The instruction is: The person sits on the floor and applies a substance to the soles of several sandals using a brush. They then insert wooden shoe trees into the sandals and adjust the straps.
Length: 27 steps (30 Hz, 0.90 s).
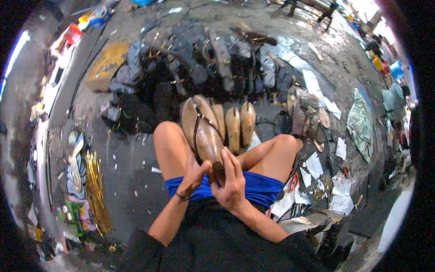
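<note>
A brown, shiny shoe last (pixel 207 136) points away from me above my lap, its toe end far and its heel end near. A thin dark thong strap (pixel 197 119) forks over its upper face. At the heel my left hand (pixel 192 177) grips the left side, thumb showing and the other fingers mostly hidden. My right hand (pixel 230 183) is closed on the right side of the same heel, fingers laid along it. Just beyond and to the right, two more brown lasts (pixel 233 129) lie between my knees, with part of another brown piece (pixel 218 117) behind the held one.
A heap of dark sole and strap pieces (pixel 195 63) spreads ahead, beside a brown cardboard box (pixel 106 65). Golden strips (pixel 96 192) lie at left. Paper scraps (pixel 313 164), orange-handled scissors (pixel 294 180) and a greenish plastic bag (pixel 360 124) are at right.
</note>
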Motion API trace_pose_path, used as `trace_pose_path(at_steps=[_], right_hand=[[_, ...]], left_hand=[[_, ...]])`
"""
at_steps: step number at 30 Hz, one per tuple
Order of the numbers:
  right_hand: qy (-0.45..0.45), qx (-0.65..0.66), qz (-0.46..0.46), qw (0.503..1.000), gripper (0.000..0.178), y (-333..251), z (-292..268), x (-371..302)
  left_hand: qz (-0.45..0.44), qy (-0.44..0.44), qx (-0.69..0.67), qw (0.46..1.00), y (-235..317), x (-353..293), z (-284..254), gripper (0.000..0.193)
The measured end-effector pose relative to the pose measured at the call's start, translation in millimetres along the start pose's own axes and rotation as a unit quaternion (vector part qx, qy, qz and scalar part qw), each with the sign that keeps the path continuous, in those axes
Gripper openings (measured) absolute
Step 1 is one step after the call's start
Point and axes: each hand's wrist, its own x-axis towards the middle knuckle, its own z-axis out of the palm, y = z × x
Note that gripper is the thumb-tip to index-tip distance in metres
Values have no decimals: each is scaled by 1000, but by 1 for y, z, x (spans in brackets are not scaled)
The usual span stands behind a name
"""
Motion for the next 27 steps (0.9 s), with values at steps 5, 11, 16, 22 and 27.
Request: trace_pose_path(at_steps=[5, 11, 16, 22, 27], right_hand=[[-115, 106, 12, 988, 94, 5, -31, -2], [-193, 129, 90, 968, 108, -2, -40, -30], [-202, 187, 70, 959, 94, 23, -30, -74], [-197, 585, 313, 722, 43, -2, -44, -74], [-243, 661, 299, 644, 35, -6, -51, -79]], left_hand=[[-201, -58, -30, 977, 51, -6, -2, 80], [-171, -33, -149, 973, 43, -33, -12, 64], [-200, -30, -114, 973, 75, -62, -4, 78], [-224, -101, 1, 969, 87, -89, 0, 92], [-287, -157, 19, 945, 83, -101, -2, 89]])
